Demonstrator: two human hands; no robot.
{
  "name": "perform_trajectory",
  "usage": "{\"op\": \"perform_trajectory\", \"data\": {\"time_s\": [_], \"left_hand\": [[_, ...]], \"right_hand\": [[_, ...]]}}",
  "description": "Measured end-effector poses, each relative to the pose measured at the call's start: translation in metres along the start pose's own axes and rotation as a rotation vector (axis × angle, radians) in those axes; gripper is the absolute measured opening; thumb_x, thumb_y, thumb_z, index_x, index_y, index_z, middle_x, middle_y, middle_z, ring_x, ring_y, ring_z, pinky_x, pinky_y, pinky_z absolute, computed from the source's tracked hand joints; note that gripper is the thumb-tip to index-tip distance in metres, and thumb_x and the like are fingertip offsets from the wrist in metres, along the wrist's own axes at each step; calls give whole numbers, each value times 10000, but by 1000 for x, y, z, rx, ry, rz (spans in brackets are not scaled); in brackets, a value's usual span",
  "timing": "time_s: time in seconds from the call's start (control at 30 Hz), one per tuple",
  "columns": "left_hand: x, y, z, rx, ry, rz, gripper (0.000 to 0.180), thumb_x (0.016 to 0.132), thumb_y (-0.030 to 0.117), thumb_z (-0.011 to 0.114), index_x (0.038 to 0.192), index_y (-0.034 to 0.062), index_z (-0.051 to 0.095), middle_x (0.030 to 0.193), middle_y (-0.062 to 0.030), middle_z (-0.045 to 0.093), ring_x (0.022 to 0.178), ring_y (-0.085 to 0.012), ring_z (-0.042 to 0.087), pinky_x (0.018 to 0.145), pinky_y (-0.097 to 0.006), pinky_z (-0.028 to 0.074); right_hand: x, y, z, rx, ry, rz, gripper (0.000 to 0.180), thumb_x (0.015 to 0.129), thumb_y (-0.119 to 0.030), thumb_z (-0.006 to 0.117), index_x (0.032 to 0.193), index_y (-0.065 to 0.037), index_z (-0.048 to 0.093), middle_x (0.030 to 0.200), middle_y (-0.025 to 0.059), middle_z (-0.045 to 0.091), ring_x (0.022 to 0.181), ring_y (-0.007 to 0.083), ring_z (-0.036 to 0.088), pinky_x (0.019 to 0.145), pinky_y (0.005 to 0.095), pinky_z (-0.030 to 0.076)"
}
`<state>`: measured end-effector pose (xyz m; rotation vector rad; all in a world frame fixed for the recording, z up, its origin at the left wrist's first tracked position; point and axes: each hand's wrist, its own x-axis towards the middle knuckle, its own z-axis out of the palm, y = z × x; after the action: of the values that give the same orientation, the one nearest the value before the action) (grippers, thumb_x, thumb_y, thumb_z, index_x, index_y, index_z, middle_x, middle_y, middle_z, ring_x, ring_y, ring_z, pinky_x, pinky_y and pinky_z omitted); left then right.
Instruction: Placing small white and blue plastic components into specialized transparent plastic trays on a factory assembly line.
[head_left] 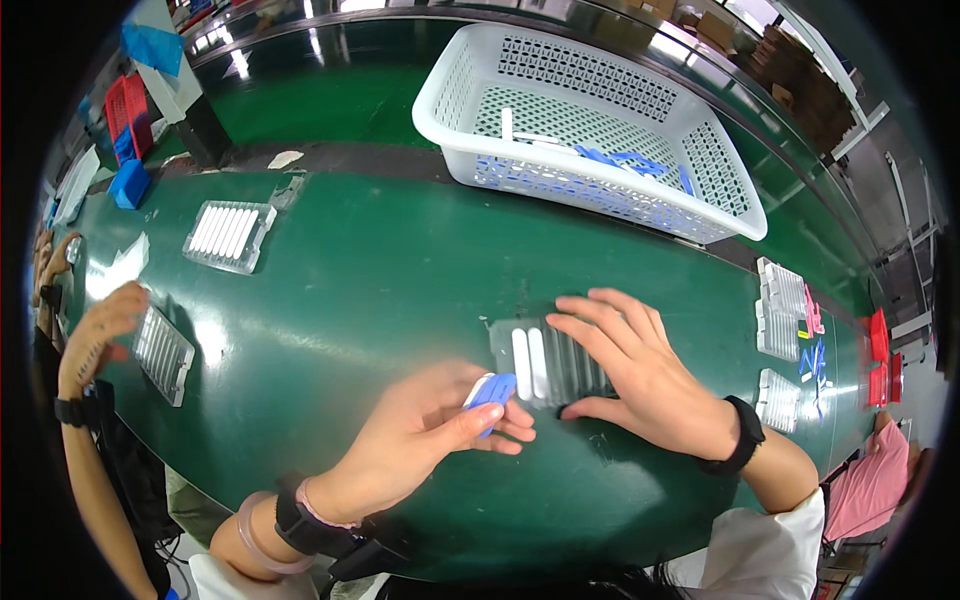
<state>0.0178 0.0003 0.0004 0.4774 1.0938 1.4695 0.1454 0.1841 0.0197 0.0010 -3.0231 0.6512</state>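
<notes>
Two white strips [520, 362] stand side by side in the left part of a clear slotted tray [570, 372], which lies on a green tabletop [350, 290] just right of the frame's centre. The right hand [655, 370] arches over the right part of that tray, its fingers spread apart along the upper side and its thumb by the lower edge; I cannot tell whether it grips or merely steadies. Just left of the tray, the left hand [425, 412], partly blurred, has its thumb and fingers closed on a small blue-and-white piece [494, 394]. Dark bands circle both wrists.

Farther out, a white perforated plastic basket [600, 185] fills the upper middle and right, with blue pieces [640, 163] and a few white ones inside. At upper left, another clear tray [232, 262] bears a row of white strips. Below it, at the left, a co-worker's blurred hand [105, 325] is near a tilted slotted tray [163, 355]. On the right side sit more clear trays [778, 335], with small pink pieces [814, 317] and loose blue parts [818, 365] beside them. Red bins [879, 385] stand at the far right, above a pink-clothed person [865, 490].
</notes>
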Motion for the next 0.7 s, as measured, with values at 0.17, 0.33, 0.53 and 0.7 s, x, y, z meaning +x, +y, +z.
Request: {"op": "perform_trajectory", "data": {"time_s": [0.17, 0.33, 0.53, 0.7], "left_hand": [[1, 1, 3, 28, 27, -19, 201, 859, 26, 470, 1048, -28, 425, 963, -193, 577, 885, -284, 596, 743, -359, 515], [0, 1, 3, -9, 124, -22, 203, 861, 37, 475, 1049, -23, 426, 954, -192, 582, 868, -297, 603, 709, -340, 525], [2, -2, -2, -136, 139, -24, 210, 885, 78, 440, 1072, -18, 426, 1044, -197, 533, 925, -282, 576, 784, -351, 493], [1, -3, -1, -75, 128, 36, 207, 882, 74, 441, 1068, -17, 433, 1015, -175, 540, 922, -267, 576, 792, -350, 488]], "right_hand": [[19, -23, 5, 832, 76, 231, 305, 731, -150, 672, 951, 14, 539, 921, 84, 556, 810, 173, 540, 695, 304, 461], [24, -13, 3, 1013, 248, 298, 89, 770, 2, 574, 853, 30, 584, 808, 85, 618, 761, 132, 610, 675, 241, 504], [11, -7, 21, -205, 218, -197, 244, 631, -1, 537, 868, 41, 500, 885, 124, 536, 870, 238, 510, 713, 308, 461], [-5, -30, 13, -144, 170, -130, 276, 687, -48, 586, 943, 28, 518, 847, 109, 551, 849, 221, 520, 734, 311, 447]]}}
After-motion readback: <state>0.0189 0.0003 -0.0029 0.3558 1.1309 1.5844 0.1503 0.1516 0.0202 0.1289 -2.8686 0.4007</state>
